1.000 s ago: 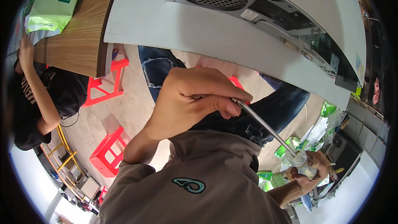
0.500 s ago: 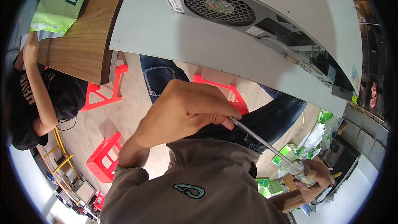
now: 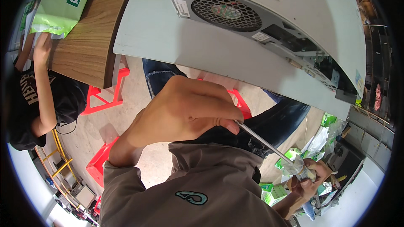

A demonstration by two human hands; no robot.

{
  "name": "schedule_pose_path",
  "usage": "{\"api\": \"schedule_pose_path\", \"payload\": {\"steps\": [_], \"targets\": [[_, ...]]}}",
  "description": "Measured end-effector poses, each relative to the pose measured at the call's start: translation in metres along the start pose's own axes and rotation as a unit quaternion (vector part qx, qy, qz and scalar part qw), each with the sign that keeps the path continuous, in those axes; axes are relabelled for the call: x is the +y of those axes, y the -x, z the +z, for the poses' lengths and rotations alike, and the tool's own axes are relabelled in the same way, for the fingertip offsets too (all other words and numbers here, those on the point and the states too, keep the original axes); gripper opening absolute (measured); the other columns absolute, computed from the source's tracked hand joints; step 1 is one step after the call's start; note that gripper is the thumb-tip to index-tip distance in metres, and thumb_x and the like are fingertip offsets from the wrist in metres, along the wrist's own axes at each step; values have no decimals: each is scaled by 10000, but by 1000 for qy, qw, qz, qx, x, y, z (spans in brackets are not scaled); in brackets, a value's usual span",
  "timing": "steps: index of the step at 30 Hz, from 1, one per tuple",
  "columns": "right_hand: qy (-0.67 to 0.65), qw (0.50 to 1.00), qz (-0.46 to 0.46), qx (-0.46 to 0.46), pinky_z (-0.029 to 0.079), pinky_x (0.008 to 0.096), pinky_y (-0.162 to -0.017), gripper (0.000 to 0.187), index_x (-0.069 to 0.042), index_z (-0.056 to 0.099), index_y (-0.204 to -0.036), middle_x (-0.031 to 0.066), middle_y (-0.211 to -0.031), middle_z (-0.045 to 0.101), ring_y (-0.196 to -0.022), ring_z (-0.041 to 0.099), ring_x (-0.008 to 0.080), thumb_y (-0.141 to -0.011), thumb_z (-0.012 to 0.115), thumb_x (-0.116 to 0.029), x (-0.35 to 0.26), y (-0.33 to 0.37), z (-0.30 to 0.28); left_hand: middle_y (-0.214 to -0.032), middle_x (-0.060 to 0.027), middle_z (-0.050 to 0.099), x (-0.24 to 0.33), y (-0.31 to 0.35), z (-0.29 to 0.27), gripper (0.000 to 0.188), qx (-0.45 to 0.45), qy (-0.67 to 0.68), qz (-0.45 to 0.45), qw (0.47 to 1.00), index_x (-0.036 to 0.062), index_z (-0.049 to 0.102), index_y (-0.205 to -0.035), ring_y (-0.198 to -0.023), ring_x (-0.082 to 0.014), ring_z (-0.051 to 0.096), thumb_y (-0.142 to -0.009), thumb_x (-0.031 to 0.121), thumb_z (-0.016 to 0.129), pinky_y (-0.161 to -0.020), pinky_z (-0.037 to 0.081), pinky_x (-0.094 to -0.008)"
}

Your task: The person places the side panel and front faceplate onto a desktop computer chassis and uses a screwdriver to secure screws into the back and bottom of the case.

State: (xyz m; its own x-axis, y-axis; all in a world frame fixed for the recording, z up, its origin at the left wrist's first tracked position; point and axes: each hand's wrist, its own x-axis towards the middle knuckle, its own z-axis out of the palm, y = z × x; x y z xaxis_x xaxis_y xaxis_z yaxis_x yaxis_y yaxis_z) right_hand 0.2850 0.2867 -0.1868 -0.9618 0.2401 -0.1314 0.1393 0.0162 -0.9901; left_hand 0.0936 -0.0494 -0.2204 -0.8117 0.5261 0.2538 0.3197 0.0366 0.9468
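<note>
In front of my body, my left hand (image 3: 185, 109) is closed, pinching the tip end of a long, thin metal screwdriver (image 3: 265, 143) between thumb and fingers. Its shaft slants down to the right, toward my right hand (image 3: 316, 175), which is wrapped round the handle end. Crumpled clear plastic (image 3: 298, 167) covers that end, so the handle's shape is mostly hidden. Beyond my hands a grey computer case (image 3: 271, 44) with a round honeycomb fan grille (image 3: 226, 13) rests on a pale table (image 3: 147, 38).
A wooden-topped table (image 3: 94, 33) adjoins at left with a green bag (image 3: 63, 6); a co-worker's hand (image 3: 42, 48) touches the bag's lower edge. Red plastic stools (image 3: 105, 96) stand on the floor. Green and white packaging (image 3: 317, 138) lies at right, near a dark box (image 3: 347, 157).
My right hand and the plastic-wrapped end have shifted slightly left, and its fingers have changed position. My left hand still pinches the tip. The co-worker's hand has moved slightly right.
</note>
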Motion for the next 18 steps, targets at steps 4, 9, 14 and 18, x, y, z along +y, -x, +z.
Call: {"api": "schedule_pose_path", "payload": {"steps": [4, 9, 14, 18], "targets": [[-70, 994, 82, -8, 478, 279, -350, 518, 48, 578, -1083, 243, -932, 634, -477, 627, 219, -767, 848, -261, 5, 7, -1, -773, -95, 690, -5, -1, 1, 215, -8, 24, 8, 1000, 4, 752, -853, -642, -155, 685, -647, -34, 798, -530, 541, -233], [27, 997, 60, 37, 451, 253, -417, 548, -5, 564, -1015, 173, -984, 634, -522, 573, 150, -710, 869, -343, 6, 20, 4, -773, -100, 693, -2, -4, 2, 202, 13, 18, 21, 1000, -6, 750, -852, -627, -147, 675, -658, 7, 806, -531, 533, -228], [198, 969, -142, -41, 551, 382, -644, 426, -48, 629, -907, 269, -969, 680, -771, 694, 312, -587, 908, -80, -1, 12, 2, -766, -95, 691, -1, -5, -1, 236, 0, 20, 42, 999, -4, 755, -868, -631, -151, 665, -638, -4, 807, -526, 525, -229], [244, 953, -165, -75, 487, 353, -721, 332, -81, 643, -955, 223, -1016, 665, -860, 631, 304, -728, 851, -206, -6, 15, -8, -757, -98, 687, -5, -5, -4, 276, -22, 18, 61, 998, -10, 758, -888, -637, -164, 652, -617, -11, 807, -521, 523, -242]]}}
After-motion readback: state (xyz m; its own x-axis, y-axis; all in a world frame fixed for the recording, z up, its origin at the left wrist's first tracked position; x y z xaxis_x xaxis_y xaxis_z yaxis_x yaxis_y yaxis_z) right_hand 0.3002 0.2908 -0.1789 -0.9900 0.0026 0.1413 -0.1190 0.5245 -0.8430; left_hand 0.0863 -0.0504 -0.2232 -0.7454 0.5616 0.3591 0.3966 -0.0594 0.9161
